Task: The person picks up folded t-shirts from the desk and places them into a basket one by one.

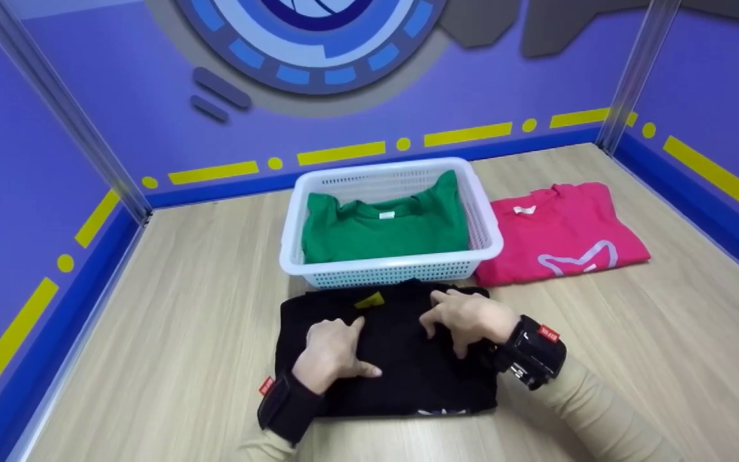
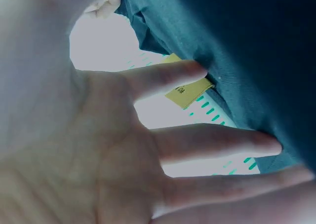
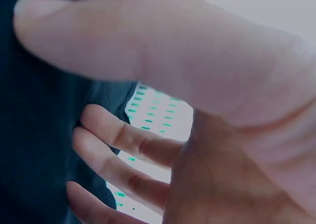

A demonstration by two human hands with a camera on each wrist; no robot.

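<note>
A folded black T-shirt [image 1: 401,359] with a yellow neck label [image 1: 371,300] lies flat in front of the basket. My left hand [image 1: 331,353] rests on its left part, thumb spread away from the fingers. On the right part, my right hand [image 1: 469,317] touches the cloth with spread, slightly bent fingers. In the left wrist view the extended fingers [image 2: 217,142] meet the dark cloth [image 2: 256,61] at their tips. The right wrist view shows thumb and fingertips [image 3: 94,116] against the cloth [image 3: 39,135], with no fold pinched between them.
A white plastic basket [image 1: 401,262] stands behind the black shirt, with a folded green T-shirt [image 1: 385,237] inside. To its right lies a folded pink T-shirt [image 1: 562,234] with a star print. Blue-purple panels [image 1: 113,83] wall in the wooden table [image 1: 209,289] at the back and sides.
</note>
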